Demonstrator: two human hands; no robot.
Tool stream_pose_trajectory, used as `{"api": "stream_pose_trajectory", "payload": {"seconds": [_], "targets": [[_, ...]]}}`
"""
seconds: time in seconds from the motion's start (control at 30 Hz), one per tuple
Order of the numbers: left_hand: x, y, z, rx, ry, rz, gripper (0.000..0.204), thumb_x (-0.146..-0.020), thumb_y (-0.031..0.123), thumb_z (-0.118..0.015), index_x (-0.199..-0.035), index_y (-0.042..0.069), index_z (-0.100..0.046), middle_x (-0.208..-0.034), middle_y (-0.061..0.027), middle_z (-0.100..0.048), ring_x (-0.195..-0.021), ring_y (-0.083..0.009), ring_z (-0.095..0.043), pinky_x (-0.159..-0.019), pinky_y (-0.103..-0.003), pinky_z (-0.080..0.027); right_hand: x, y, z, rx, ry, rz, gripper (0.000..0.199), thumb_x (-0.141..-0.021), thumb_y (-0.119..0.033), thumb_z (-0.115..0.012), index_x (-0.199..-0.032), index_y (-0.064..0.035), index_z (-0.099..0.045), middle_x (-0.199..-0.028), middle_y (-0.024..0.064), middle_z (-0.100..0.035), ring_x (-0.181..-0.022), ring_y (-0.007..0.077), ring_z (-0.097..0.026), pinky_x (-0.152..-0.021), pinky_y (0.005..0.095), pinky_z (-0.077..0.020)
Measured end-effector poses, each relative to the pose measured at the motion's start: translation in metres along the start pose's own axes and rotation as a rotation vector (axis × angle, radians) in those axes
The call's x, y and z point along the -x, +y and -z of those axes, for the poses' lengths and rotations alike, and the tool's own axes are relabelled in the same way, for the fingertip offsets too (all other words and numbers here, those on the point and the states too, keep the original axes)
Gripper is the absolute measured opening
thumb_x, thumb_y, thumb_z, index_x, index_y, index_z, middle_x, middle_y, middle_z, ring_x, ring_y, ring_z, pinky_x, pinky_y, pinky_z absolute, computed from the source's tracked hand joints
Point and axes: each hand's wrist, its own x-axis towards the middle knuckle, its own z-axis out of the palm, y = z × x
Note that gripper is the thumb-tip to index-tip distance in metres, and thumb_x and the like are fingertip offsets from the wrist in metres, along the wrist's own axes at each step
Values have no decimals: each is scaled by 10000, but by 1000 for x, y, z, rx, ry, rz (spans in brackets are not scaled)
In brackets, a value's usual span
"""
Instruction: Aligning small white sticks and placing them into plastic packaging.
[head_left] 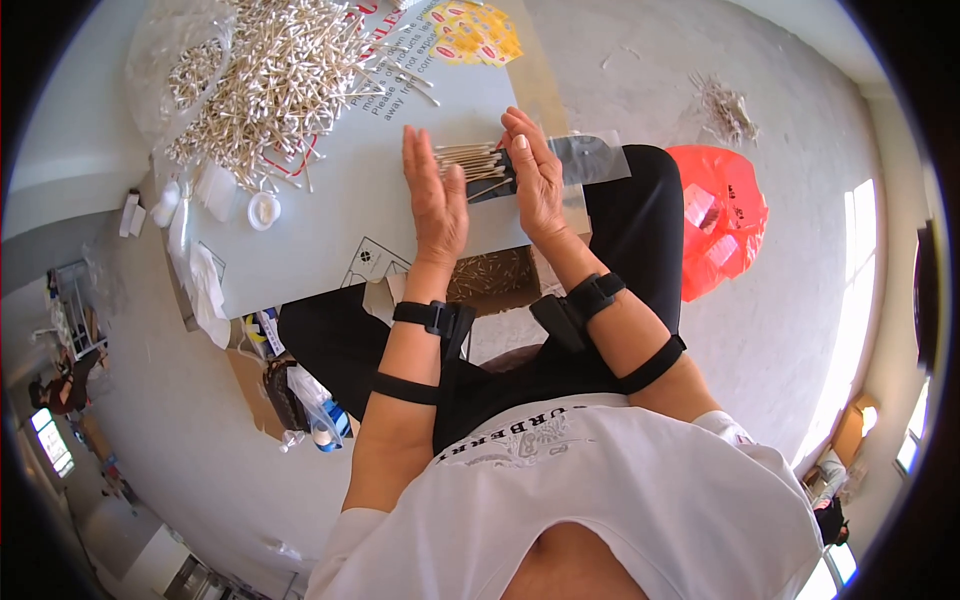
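Observation:
A small bundle of cotton swabs [465, 158] lies sideways on the grey tabletop [335, 220], partly over a dark flat piece [503, 186]. My left hand [437, 205] stands on edge at the bundle's left end, fingers stretched out. Opposite it, my right hand [538, 190] is held the same way at the right end, its fingers extended. The palms face each other with the swabs between them; whether both palms touch the tips I cannot tell. Beyond my right hand, a clear plastic bag [604, 160] sticks out past the table's edge.
A large heap of cotton swabs [265, 85] spreads at the far left beside clear plastic wrapping [180, 75]. Yellow labels [475, 38] lie at the back, a round white tub [264, 210] at left. Below the table edge sits a cardboard box [535, 300]; a red bag [745, 215] is on the floor.

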Motion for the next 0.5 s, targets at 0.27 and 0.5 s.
{"api": "stream_pose_trajectory", "payload": {"seconds": [0.27, 0.5], "targets": [[-7, 1, -15, 405, 147, 130, 576, -1032, 319, -413, -1491, 4, -265, -1570, -206, -201, -1461, -318, -185, -1170, -419, -184, 2, 10, -4, -42, 62, 19, 288, -992, -102, -513, -1232, 40, -583, -1401, 118, -484, -1196, 156, -515, -1030, 270, -408], [2, 11, 9, -446, -260, -121, 830, -842, 369, -680, -1493, 41, -284, -1568, -183, -222, -1462, -339, -189, -1173, -524, -144, 2, -26, 32, 716, -232, 162, 225, -795, 34, -658, -1014, -16, -657, -909, 82, -615, -769, 197, -632, -705, 285, -503]]}}
